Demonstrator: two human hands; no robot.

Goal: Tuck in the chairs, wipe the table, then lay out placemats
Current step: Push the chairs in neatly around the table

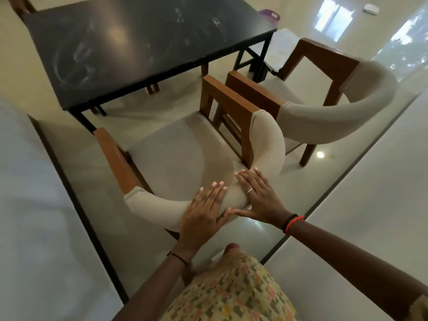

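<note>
Near chair point(176, 144) standing pulled out from the near edge of the black desk point(139, 42), seat wholly clear of the top, front legs just short of the desk's frame. Left hand point(203, 212) laid flat over the curved padded backrest point(231, 198), fingers spread forward and thumb hooked beneath the roll; right hand point(259, 195) pressed open just beside it on the same roll, thumb stretched along the near face. Neither closed into a fist, both bearing on the cushion rather than clutching it.

Second chair point(324, 107) to the right, also drawn out, armrest close beside the near chair's right arm.

Judging by the solid wooden arms point(229, 98) and legs: stiff frame, probably fairly heavy, likely to slide rather than lift on the glossy floor point(347, 193). Backrest padding soft and yielding, so pressure there sinks a little before moving the frame. Centre of the backrest a sound place for a straight push; wooden arms a firmer hold if steering becomes necessary. Risk of clipping the neighbouring chair or the desk leg at near left.

Chalky smears across the desk surface not yet wiped.
</note>
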